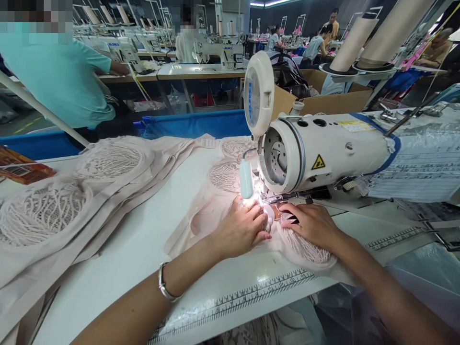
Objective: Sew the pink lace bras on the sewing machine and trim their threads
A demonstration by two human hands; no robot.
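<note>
Both my hands press a beige lace garment piece (215,211) flat on the white table (143,249), right under the head of a white sewing machine (323,148). My left hand (242,227) lies on the fabric with fingers curled together near the lit needle area (264,203). My right hand (311,223) rests flat on the lace, fingers stretched toward the presser foot. A silver bracelet (165,285) sits on my left wrist.
A pile of beige lace pieces (72,191) covers the table's left side. A printed ruler strip (233,299) runs along the front edge. Papers (420,167) lie right of the machine, thread cones (377,33) behind it. A person in a teal shirt (61,76) stands at far left.
</note>
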